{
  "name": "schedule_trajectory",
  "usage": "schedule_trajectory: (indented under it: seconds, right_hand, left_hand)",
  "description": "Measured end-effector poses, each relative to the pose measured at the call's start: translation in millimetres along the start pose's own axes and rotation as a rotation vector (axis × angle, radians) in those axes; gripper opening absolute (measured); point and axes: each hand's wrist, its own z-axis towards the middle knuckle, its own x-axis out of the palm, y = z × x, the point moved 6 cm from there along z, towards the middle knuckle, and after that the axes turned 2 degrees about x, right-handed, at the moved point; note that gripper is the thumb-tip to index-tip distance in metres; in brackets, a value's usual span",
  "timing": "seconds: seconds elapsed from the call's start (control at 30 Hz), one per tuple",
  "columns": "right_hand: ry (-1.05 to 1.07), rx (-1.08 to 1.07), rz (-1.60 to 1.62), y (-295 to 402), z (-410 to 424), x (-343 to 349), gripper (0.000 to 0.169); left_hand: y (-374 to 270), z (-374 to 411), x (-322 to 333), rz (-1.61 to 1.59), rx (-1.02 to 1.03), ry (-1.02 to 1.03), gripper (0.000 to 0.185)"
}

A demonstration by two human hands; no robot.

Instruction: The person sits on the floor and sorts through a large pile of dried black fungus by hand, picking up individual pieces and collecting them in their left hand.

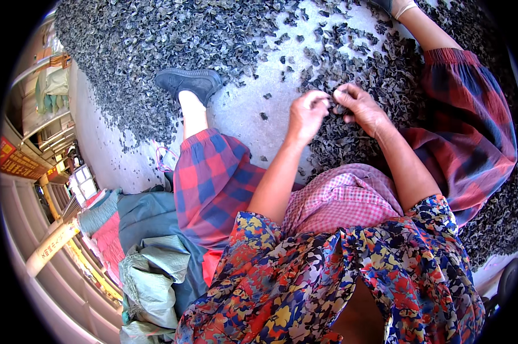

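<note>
My left hand and my right hand meet fingertip to fingertip above the floor between my legs. Pinched between them is a small dark piece of what looks like dried wood ear fungus. The fingers cover most of it, and my left fingers are blurred. Right under my right hand lies a pile of the same dark, curled pieces. A few loose bits are scattered on the pale floor left of my left hand.
A broad spread of dark pieces covers the floor ahead and to the left, around my dark shoe. Folded woven sacks and a teal cloth lie by my left side. A pink cord is near my left knee.
</note>
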Motion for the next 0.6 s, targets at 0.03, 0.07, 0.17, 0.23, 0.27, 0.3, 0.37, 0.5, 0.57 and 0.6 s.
schedule_trajectory:
  seconds: [0.03,0.07,0.17,0.23,0.27,0.3,0.37,0.5,0.57,0.6]
  right_hand:
    - [0.048,-0.013,-0.035,-4.0,0.7,3.9,0.026]
    - [0.066,-0.025,-0.083,-6.3,1.1,4.6,0.026]
    - [0.096,-0.035,-0.023,-5.3,3.0,1.6,0.020]
    - [0.075,-0.009,0.121,0.2,2.0,-1.4,0.016]
    - [0.057,0.013,0.170,3.7,-1.1,-3.4,0.011]
    - [0.032,0.013,0.180,4.6,-2.2,-6.4,0.011]
    - [0.008,0.014,0.185,8.8,-3.9,-6.6,0.009]
    - [-0.002,0.026,0.204,8.8,-3.6,-5.2,0.009]
    - [0.001,0.014,0.184,8.4,-2.1,-4.4,0.009]
    - [-0.015,0.006,0.165,5.6,1.9,-7.8,0.009]
  left_hand:
    - [-4.6,-3.4,8.3,0.046,0.060,0.003,0.015]
    - [-12.7,-8.5,11.1,0.099,0.128,-0.020,0.012]
    - [-10.7,-9.2,13.5,-0.077,0.109,0.000,0.015]
    - [-18.1,-5.4,1.1,-0.106,0.051,-0.098,0.017]
    - [-8.4,6.2,-8.2,0.028,0.041,-0.166,0.022]
    - [-9.9,17.3,-17.2,0.210,0.033,-0.248,0.025]
    - [0.4,37.6,-32.9,0.530,0.130,-0.390,0.028]
    - [6.5,60.9,-28.5,0.748,0.158,-0.317,0.031]
    - [6.3,59.8,-26.7,0.673,0.141,-0.316,0.030]
    - [2.5,55.9,-23.2,0.616,0.142,-0.323,0.030]
